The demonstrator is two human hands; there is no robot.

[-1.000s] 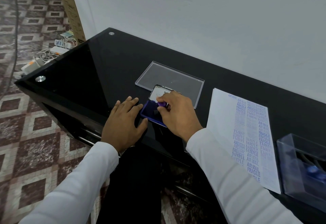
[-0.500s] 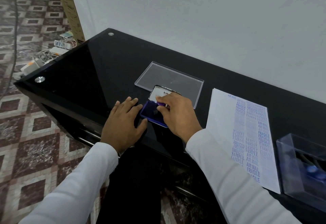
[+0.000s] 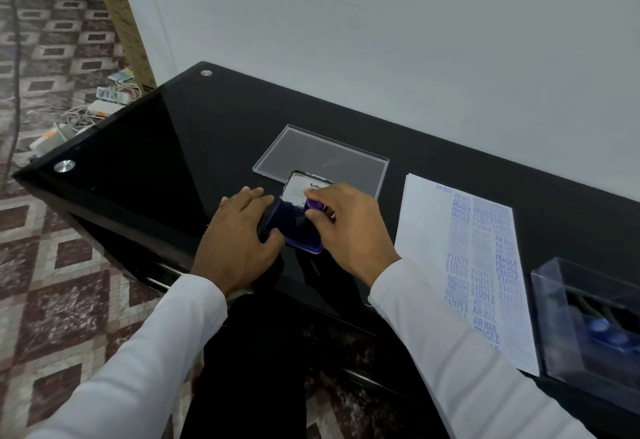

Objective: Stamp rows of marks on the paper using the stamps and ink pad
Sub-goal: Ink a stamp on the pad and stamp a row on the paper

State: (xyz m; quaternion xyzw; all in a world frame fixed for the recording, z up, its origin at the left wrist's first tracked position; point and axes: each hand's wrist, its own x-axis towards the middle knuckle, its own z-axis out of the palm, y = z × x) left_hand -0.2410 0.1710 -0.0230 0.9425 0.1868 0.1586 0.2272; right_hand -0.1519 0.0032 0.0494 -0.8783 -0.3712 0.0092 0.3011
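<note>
An open blue ink pad (image 3: 297, 233) lies on the black glass table (image 3: 180, 148), its white-lined lid (image 3: 300, 190) tipped back. My right hand (image 3: 349, 227) pinches a small purple stamp (image 3: 313, 204) and holds it down on the pad. My left hand (image 3: 239, 238) rests flat on the table with its thumb and fingers against the pad's left side. To the right lies a white paper (image 3: 429, 231) covered with rows of blue marks such as FRAGILE, SAMPLE and AIR MAIL.
A clear plastic lid (image 3: 322, 154) lies flat behind the ink pad. At the right edge stands a clear box (image 3: 568, 303) with blue stamps inside. The table's near edge runs just under my wrists; power strips and cables lie on the tiled floor at the left.
Almost nothing differs: my right hand stays on the ink pad with the stamp, shifting only slightly, and my left hand remains beside the pad.
</note>
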